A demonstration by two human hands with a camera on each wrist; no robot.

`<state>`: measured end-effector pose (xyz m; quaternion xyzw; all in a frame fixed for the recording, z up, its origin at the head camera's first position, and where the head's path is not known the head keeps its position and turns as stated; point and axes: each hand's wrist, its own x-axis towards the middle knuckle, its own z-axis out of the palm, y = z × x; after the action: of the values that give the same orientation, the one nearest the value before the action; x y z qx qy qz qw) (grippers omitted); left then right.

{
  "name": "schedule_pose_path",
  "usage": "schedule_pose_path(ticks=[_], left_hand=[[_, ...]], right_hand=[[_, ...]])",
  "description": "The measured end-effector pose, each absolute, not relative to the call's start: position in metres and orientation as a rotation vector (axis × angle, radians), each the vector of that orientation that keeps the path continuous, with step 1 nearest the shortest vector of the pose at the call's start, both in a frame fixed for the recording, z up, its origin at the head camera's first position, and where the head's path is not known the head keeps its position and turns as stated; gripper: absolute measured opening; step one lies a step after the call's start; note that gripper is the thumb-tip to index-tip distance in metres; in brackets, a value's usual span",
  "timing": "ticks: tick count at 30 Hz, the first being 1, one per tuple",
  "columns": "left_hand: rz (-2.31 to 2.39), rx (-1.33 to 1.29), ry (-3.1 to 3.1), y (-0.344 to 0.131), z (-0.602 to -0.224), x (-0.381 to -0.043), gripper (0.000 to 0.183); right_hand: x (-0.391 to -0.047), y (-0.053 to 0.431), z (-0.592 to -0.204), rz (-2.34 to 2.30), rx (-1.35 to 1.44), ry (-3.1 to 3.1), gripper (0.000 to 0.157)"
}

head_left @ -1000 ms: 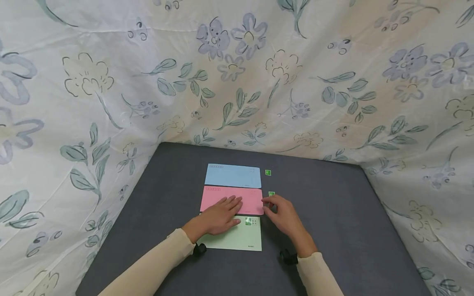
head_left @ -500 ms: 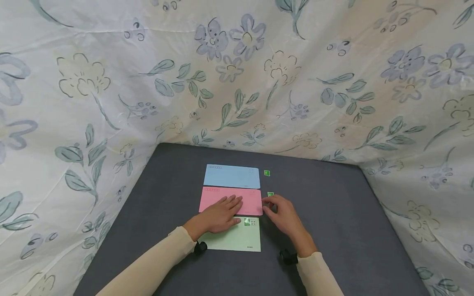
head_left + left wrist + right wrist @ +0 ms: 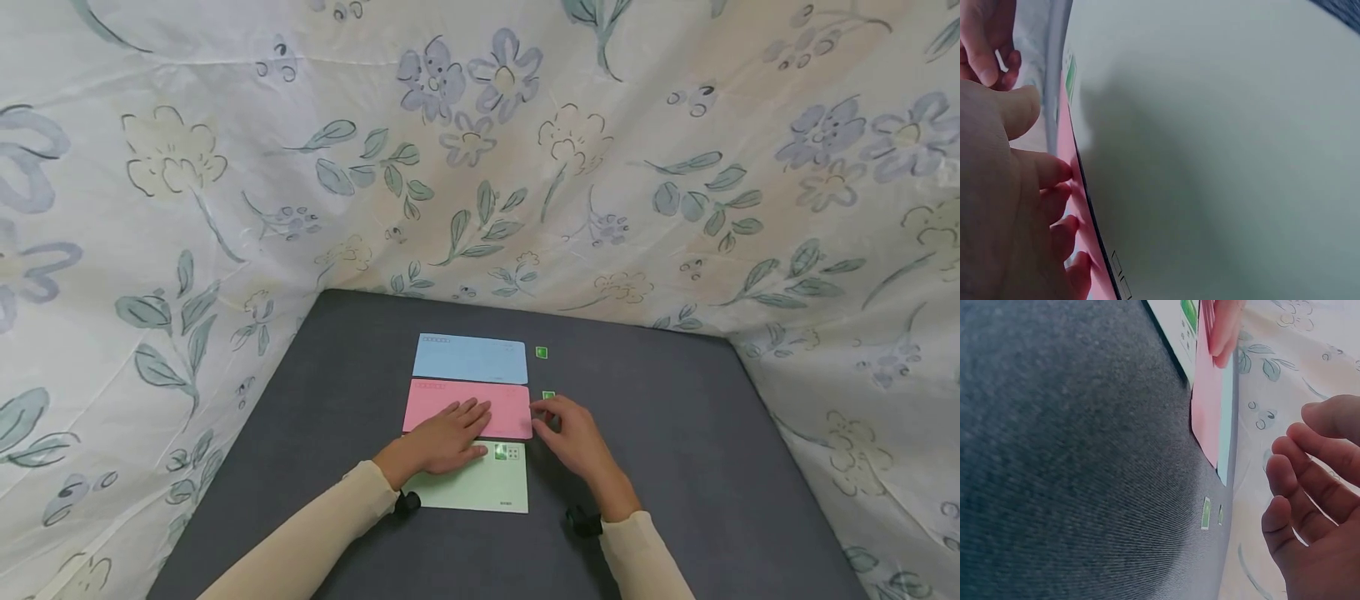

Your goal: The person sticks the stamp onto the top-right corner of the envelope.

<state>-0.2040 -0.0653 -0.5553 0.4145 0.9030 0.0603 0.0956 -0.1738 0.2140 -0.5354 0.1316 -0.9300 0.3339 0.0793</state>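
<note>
The left hand (image 3: 448,437) lies with fingers extended across the pink envelope (image 3: 513,408), its thumb over the green envelope (image 3: 472,492) below. The right hand (image 3: 567,433), fingers loosely bent and thumb apart, hovers just beside the pink envelope's right edge; whether a fingertip touches that edge is hard to tell. Above lies the blue envelope (image 3: 470,358), a narrow dark strip separating each envelope's long edge from the next. Right of the envelopes sit the upper stamp (image 3: 542,352) and the lower stamp (image 3: 548,395), partly behind the right fingers. Dark tabletop (image 3: 690,433) stretches widely rightward to the floral cloth (image 3: 855,275).
</note>
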Motion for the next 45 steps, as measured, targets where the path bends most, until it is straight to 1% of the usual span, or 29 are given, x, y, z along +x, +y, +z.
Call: schedule_pose_path(ticks=[9, 15, 21, 27, 35, 45], left_hand=[[0.180, 1.249, 2.675, -0.066, -0.556, -0.203, 0.070], [0.182, 1.246, 2.678, -0.067, -0.557, -0.203, 0.070], [0.200, 1.244, 2.673, -0.068, -0.555, -0.202, 0.070], [0.230, 1.245, 2.663, -0.068, -0.555, -0.201, 0.070], [0.244, 1.237, 2.659, -0.069, -0.555, -0.202, 0.072], [0.244, 1.218, 2.658, -0.068, -0.554, -0.203, 0.071]], right_hand=[[-0.182, 0.226, -0.532, 1.008, 0.388, -2.727, 0.025], [-0.193, 0.244, -0.531, 0.979, 0.320, -2.717, 0.024], [-0.201, 0.257, -0.525, 0.969, 0.276, -2.779, 0.027], [-0.207, 0.260, -0.524, 1.014, 0.259, -2.817, 0.029], [-0.217, 0.264, -0.526, 0.984, 0.257, -2.867, 0.026], [-0.222, 0.262, -0.529, 0.994, 0.220, -2.900, 0.027]])
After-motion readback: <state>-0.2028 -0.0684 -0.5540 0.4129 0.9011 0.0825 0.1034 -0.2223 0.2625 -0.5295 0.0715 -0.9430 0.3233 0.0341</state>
